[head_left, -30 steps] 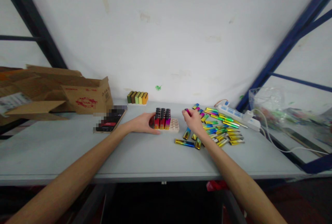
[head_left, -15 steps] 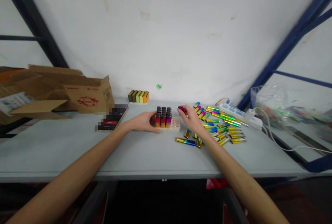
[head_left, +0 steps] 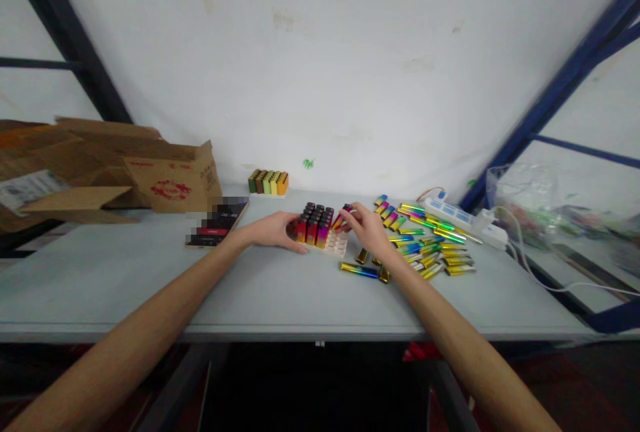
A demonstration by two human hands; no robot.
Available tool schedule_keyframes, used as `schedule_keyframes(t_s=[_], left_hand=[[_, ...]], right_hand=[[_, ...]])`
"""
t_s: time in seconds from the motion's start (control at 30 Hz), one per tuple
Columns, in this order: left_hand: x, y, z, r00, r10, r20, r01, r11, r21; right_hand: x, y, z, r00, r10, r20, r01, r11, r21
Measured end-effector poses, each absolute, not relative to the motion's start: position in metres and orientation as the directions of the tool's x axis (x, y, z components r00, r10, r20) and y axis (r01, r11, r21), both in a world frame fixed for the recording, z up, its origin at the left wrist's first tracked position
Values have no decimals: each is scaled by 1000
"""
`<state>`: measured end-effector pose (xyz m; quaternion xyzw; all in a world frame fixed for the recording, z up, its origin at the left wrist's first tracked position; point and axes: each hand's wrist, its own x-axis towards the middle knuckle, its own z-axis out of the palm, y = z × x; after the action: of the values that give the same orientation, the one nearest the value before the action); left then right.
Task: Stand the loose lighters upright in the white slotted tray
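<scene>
My left hand (head_left: 276, 229) curves round the left end of a white tray (head_left: 338, 244) with round holes, thumb along the front and fingers partly hidden behind. Upright in the tray stand rows of black-capped metallic tubes (head_left: 312, 227), shaped like lighters, shading from red and purple to yellow. My right hand (head_left: 369, 227) pinches another black-capped metallic tube (head_left: 341, 217), tilted, over the tray's right side beside the filled rows. Several holes at the right of the tray show bare. To the right of that hand lie many loose shiny tubes (head_left: 420, 249) in yellow, blue, green and pink.
A second filled tray (head_left: 269, 183) stands at the wall. On the left are open cardboard boxes (head_left: 173, 182) and a phone-like dark device (head_left: 220, 222), partly pixelated. A white power strip (head_left: 465, 222) with a cable and a clear plastic bag (head_left: 523, 195) sit at the right.
My right hand has brought its tube left and down, from beside the tray to over it. The tray with its tubes is turned slightly; my left hand stays at its left end.
</scene>
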<state>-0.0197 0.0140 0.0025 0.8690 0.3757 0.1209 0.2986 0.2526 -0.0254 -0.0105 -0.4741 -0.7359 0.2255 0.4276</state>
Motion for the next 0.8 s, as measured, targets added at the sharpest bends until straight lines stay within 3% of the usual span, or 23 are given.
schedule_keyframes(t_s=[0.2,0.8], left_hand=[[-20,18,-2,679,734,-2,579,-535,616],[-20,16,0,678,735,21,587,-559,586]], right_hand=[[257,-21,-12,-158,849,505,654,473,-590],[256,-21,-11,-261,815,518,643,547,-536]])
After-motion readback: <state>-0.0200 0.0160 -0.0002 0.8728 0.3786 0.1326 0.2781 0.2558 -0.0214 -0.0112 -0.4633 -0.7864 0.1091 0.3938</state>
